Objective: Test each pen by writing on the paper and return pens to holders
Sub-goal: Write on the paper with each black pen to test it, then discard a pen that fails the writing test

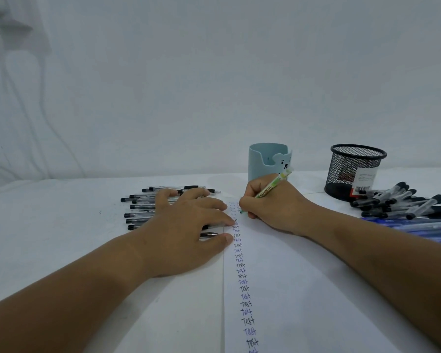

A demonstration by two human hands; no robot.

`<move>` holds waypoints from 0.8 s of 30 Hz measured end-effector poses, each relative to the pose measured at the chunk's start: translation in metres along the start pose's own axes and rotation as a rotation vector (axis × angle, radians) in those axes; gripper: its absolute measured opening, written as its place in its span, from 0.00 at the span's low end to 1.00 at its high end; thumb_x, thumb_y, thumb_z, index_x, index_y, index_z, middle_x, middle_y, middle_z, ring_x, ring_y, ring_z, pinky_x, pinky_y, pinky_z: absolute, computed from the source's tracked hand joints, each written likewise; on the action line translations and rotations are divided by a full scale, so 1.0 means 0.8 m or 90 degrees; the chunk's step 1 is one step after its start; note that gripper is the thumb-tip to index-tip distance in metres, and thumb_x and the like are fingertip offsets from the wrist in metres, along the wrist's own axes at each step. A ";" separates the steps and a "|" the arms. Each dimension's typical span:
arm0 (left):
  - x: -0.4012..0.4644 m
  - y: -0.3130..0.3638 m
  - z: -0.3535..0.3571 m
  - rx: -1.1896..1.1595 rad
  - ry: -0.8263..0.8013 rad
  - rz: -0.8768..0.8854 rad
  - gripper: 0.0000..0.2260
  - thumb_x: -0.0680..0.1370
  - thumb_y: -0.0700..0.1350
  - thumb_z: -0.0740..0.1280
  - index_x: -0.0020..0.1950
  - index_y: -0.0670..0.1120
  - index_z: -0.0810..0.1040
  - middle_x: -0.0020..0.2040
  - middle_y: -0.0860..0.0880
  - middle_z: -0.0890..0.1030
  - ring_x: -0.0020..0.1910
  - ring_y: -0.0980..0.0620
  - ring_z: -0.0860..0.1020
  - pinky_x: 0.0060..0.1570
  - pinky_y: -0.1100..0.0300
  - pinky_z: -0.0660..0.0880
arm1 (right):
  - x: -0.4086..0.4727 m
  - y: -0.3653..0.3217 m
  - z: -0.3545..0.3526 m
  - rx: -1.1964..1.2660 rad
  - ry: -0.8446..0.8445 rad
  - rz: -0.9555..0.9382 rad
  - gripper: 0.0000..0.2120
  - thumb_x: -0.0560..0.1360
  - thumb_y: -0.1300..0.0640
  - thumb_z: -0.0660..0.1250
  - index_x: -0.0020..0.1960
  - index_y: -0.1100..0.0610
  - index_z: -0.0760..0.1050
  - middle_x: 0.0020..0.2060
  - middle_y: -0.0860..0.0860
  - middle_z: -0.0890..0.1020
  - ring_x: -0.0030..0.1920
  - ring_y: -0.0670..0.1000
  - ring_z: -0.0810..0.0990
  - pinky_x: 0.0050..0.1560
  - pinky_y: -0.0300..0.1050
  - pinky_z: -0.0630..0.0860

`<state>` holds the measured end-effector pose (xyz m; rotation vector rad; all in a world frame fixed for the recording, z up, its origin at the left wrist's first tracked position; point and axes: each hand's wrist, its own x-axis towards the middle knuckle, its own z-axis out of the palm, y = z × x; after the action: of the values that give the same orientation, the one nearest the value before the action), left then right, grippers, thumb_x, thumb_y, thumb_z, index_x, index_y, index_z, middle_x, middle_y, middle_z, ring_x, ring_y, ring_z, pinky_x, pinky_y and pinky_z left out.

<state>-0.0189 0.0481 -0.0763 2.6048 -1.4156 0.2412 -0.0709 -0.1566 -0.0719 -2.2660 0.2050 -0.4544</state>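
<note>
Gripping a green pen [270, 187] in my right hand [275, 207], fingers curled round the barrel, tip down on the paper [303, 289] near the top of the sheet. Pen tilts back and to the right, its far end pointing toward the light blue holder [261, 161]. My left hand [186, 230] lies flat and open, fingers spread, fingertips pressing the left edge of the paper, holding nothing. A column of the word "Test" [242, 276] runs down the sheet close to its left edge, from near the pen tip to the bottom of the view, some in black ink, some in blue. A second, shorter column starts just right of it at the top, where the tip sits. Left of the paper, partly under my left hand, is a row of black-capped clear pens [140, 207] lying on the white table [49, 225], roughly parallel, caps to the left. The light blue holder with a bear face stands behind my right hand at the back of the table; can't see what's inside. The black mesh holder [354, 169] stands farther right, well apart from it, with a label on its side. In front of the mesh holder is a loose pile of black-capped pens [402, 203]. Just beside that pile, nearer to me, lie several blue pens [423, 229], partly hidden by my right forearm.
</note>
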 end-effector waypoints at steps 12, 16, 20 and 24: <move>-0.001 -0.003 -0.004 -0.264 0.274 -0.043 0.10 0.72 0.61 0.67 0.51 0.62 0.80 0.53 0.72 0.79 0.60 0.66 0.74 0.67 0.50 0.65 | -0.017 -0.002 0.000 0.146 0.015 -0.150 0.05 0.78 0.64 0.69 0.46 0.56 0.81 0.38 0.49 0.83 0.32 0.42 0.78 0.31 0.41 0.75; -0.007 0.002 -0.024 -0.501 0.360 -0.121 0.09 0.78 0.44 0.72 0.55 0.57 0.80 0.44 0.58 0.85 0.41 0.58 0.79 0.44 0.68 0.71 | -0.016 -0.007 0.002 0.044 -0.007 -0.173 0.04 0.81 0.59 0.67 0.47 0.55 0.76 0.36 0.51 0.84 0.34 0.44 0.80 0.34 0.37 0.74; -0.006 0.004 -0.038 -0.643 0.396 -0.151 0.11 0.80 0.45 0.68 0.60 0.57 0.79 0.42 0.53 0.86 0.41 0.58 0.81 0.46 0.65 0.76 | -0.012 -0.012 -0.004 -0.093 -0.022 -0.199 0.05 0.78 0.52 0.71 0.43 0.48 0.79 0.32 0.45 0.80 0.33 0.45 0.74 0.37 0.38 0.71; -0.003 0.000 -0.051 -0.672 0.447 -0.187 0.07 0.81 0.43 0.67 0.53 0.53 0.83 0.39 0.53 0.85 0.36 0.58 0.77 0.36 0.68 0.71 | -0.004 -0.035 -0.031 -0.108 -0.001 -0.208 0.04 0.75 0.52 0.74 0.43 0.47 0.80 0.31 0.45 0.80 0.32 0.42 0.75 0.39 0.37 0.72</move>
<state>-0.0228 0.0594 -0.0369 1.5639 -0.6115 0.2378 -0.0833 -0.1538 -0.0368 -2.4767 -0.1362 -0.6252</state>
